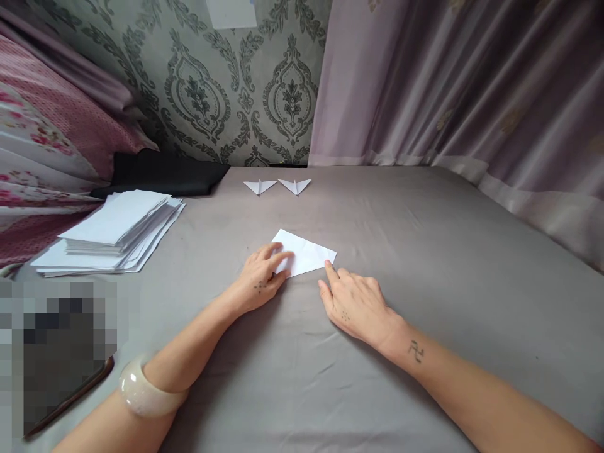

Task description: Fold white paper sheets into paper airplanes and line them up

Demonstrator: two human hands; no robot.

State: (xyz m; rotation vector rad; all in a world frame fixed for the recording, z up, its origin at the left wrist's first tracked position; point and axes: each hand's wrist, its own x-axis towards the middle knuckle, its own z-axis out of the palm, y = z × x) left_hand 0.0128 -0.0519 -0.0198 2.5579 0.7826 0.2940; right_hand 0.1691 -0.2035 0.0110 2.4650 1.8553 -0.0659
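A folded white sheet (306, 253) lies flat on the grey bedcover (425, 264), and every other item is placed relative to it. The left hand (260, 279) rests on the sheet's near-left corner, fingers spread flat and pressing down rather than gripping; judged to pin the paper so it cannot slide on the soft cloth. The right hand (355, 301) lies just beside the sheet's near-right corner, forefinger extended and touching that edge, remaining fingers loosely curled, nothing grasped (consistent with running or holding a crease).

Beyond the sheet, toward the wall, two finished paper folds (277, 185) sit side by side, well apart from the working area. To the sheet's left, a loose stack of white paper (116, 233) lies within the left arm's reach. A pale bangle (144, 390) is on the left forearm, nearer the camera than the sheet
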